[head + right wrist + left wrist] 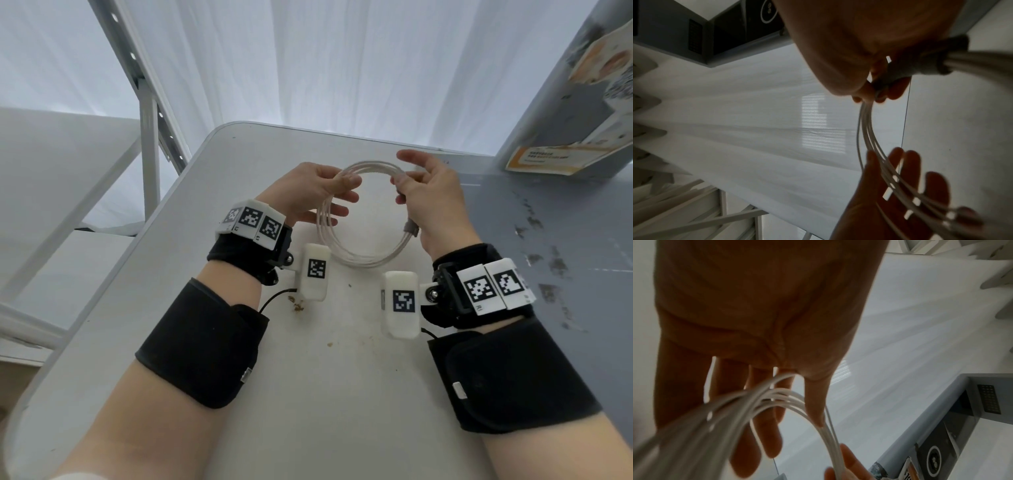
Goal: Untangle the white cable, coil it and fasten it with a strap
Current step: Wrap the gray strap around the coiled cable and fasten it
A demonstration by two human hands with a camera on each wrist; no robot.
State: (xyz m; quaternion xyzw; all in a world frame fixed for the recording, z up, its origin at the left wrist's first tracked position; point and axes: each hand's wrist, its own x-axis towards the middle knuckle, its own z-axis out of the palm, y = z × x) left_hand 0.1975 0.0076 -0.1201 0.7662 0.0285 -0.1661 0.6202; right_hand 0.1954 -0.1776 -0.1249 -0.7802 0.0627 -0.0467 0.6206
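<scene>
The cable (pixel 363 255) is white, faintly see-through — its strap (pixel 411 229) a dull grey. The table (pixel 308 394) is off-white with brown specks; the surface beside it (pixel 548 219) is grey, mottled with dark scuffs. Black wrist bands (pixel 202 342) carry white blocks (pixel 253 219) printed with black-and-white square codes. White curtain (pixel 342 61) behind — an orange label (pixel 544 161) at right.

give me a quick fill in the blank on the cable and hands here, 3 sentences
1. The thin white cable is wound into a round ____.
2. The left hand and the right hand hold it on ____ sides.
3. A grey fabric strap wraps the strands beside the ____ hand.

Missing words: coil; opposite; right
</scene>
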